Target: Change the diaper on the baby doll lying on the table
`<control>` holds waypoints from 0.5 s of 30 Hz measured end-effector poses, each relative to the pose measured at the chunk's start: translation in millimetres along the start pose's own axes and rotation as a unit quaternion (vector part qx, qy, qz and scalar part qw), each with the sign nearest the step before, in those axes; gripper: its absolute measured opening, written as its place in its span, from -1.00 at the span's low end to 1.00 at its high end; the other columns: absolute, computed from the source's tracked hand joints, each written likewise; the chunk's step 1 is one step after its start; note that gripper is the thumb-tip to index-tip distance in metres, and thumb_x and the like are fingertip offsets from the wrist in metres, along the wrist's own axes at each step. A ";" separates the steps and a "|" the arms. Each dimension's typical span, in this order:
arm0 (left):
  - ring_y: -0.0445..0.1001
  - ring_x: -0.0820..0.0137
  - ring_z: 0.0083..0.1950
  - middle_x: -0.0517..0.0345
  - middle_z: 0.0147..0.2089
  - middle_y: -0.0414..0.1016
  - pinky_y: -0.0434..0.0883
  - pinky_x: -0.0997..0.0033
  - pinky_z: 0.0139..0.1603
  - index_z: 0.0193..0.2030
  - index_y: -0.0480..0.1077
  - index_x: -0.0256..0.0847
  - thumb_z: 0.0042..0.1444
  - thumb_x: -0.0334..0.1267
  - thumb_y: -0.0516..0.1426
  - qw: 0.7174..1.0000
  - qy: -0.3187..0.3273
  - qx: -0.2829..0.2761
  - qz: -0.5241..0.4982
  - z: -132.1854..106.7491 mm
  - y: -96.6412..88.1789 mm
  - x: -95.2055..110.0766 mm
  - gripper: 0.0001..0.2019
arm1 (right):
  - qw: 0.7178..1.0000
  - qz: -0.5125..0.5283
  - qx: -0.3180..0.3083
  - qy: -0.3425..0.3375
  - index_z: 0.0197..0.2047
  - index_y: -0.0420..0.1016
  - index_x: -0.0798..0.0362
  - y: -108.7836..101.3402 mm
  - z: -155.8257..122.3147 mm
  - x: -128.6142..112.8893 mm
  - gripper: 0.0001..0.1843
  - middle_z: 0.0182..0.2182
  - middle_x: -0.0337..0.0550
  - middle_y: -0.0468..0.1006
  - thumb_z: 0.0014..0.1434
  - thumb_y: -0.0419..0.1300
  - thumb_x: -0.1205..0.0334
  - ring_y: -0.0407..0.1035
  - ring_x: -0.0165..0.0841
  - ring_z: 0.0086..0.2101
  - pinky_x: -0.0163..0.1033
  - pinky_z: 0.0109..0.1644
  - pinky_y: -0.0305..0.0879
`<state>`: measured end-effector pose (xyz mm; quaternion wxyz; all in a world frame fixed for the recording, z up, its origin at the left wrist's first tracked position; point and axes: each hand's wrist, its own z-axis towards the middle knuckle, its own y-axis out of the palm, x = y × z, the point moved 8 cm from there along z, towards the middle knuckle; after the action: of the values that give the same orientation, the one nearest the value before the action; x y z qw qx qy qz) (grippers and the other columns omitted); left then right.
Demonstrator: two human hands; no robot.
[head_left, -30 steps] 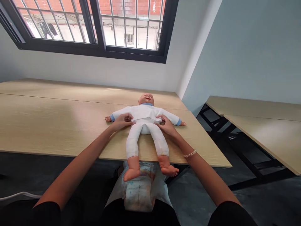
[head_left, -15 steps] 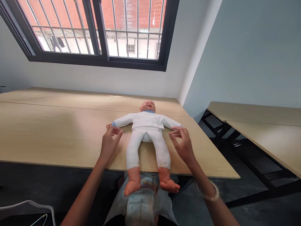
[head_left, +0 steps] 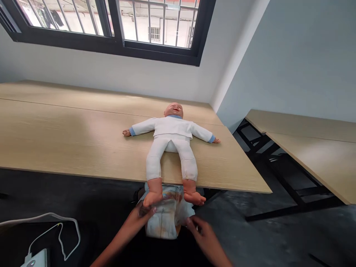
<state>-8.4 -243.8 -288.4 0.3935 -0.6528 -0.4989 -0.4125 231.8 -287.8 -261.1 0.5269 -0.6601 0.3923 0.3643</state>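
Note:
A baby doll (head_left: 174, 128) in a white top and white trousers with blue cuffs lies on its back on the table, its bare feet reaching past the near edge. Below those feet a white diaper (head_left: 164, 218) with coloured print is held over my lap. My left hand (head_left: 140, 218) grips its left side, thumb on top and the other fingers mostly hidden. At the opposite side, my right hand (head_left: 204, 233) pinches the thin whitish edge of the diaper, somewhat blurred.
The wooden table (head_left: 69, 148) ends in a corner to the right. A second table (head_left: 314, 137) with black legs stands beyond a gap. At lower left lie a white cable (head_left: 75, 226) and a white device (head_left: 36, 259). A barred window (head_left: 155, 33) is behind.
Both hands have come down from beside the doll's arms to the diaper in my lap and taken hold of its sides. The view has tilted downward; the doll lies as before.

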 end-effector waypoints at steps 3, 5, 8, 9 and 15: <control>0.39 -0.09 0.18 0.10 0.00 0.57 0.33 0.04 0.19 -0.15 0.56 0.08 -0.20 0.18 0.34 0.996 -0.002 -0.035 -0.076 8.8 10.5 5.2 -0.54 | 0.998 0.039 -0.039 -0.002 -0.31 0.55 0.05 25.5 5.9 -7.7 -0.40 -0.32 -0.07 0.56 0.22 0.03 -0.33 0.40 -0.18 -0.30 -0.18 -0.23 0.24; 0.39 -0.08 0.19 0.07 0.01 0.57 0.30 0.03 0.22 -0.15 0.55 0.01 -0.23 0.09 0.39 0.993 -0.018 -0.050 -0.107 7.3 15.2 11.0 -0.54 | 0.996 0.089 -0.029 0.000 -0.29 0.52 0.04 31.5 8.7 -16.8 -0.45 -0.32 -0.11 0.53 0.15 0.13 -0.33 0.38 -0.22 -0.32 -0.20 -0.23 0.25; 0.42 -0.02 0.14 0.00 -0.01 0.56 0.28 0.02 0.20 -0.08 0.50 -0.13 -0.24 -0.05 0.44 0.982 -0.032 -0.078 -0.168 -3.2 20.3 23.2 -0.46 | 0.972 0.233 -0.016 0.004 -0.28 0.47 0.04 34.2 8.4 -28.1 -0.47 -0.34 -0.14 0.49 0.11 0.19 -0.32 0.37 -0.24 -0.29 -0.21 -0.18 0.29; 0.44 0.03 0.11 0.01 -0.03 0.56 0.30 0.05 0.18 -0.06 0.48 -0.15 -0.25 -0.09 0.45 0.975 -0.031 -0.108 -0.192 -8.8 23.8 28.5 -0.45 | 0.957 0.290 -0.003 0.017 -0.26 0.48 0.03 32.5 7.1 -27.5 -0.45 -0.34 -0.13 0.50 0.12 0.18 -0.34 0.38 -0.22 -0.26 -0.20 -0.16 0.31; 0.43 0.28 -0.11 0.14 -0.20 0.49 0.29 0.32 -0.05 -0.30 0.44 -0.21 -0.25 -0.14 0.46 0.917 -0.007 -0.346 -0.200 -60.0 49.9 57.9 -0.58 | 0.924 0.374 0.013 0.082 -0.66 0.35 0.02 14.0 -7.4 -12.2 -0.31 -0.71 -0.18 0.28 0.06 0.04 -0.45 0.23 -0.30 -0.63 -0.19 -0.50 0.27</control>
<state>40.9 -289.9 -218.6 0.0491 -0.6377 -0.4481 -0.6246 214.4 -295.3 -254.7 0.3271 -0.4863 0.6572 0.4739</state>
